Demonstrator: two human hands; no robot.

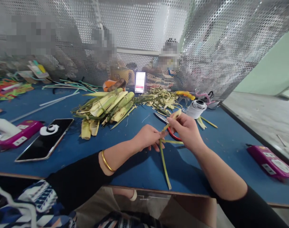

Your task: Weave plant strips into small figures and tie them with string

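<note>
Between my hands, over the blue table, is a piece made of green plant strips (164,164), with one strip hanging toward the front edge and another sticking out to the right. My left hand (149,137) pinches the spot where the strips meet. Above and right of it, my right hand (186,128) grips the upper end of a pale strip (169,127). Red-handled scissors (161,117) lie under and beside my right hand, blades pointing to the upper left; part of the handles is hidden.
A heap of corn husks (111,106) lies left of centre, dry scraps (162,98) behind. A white thread spool (196,109) and yellow-handled tool (186,94) are at right. A phone (46,142) and magenta devices (271,161) rest at the sides. A perforated metal screen (139,28) closes the back.
</note>
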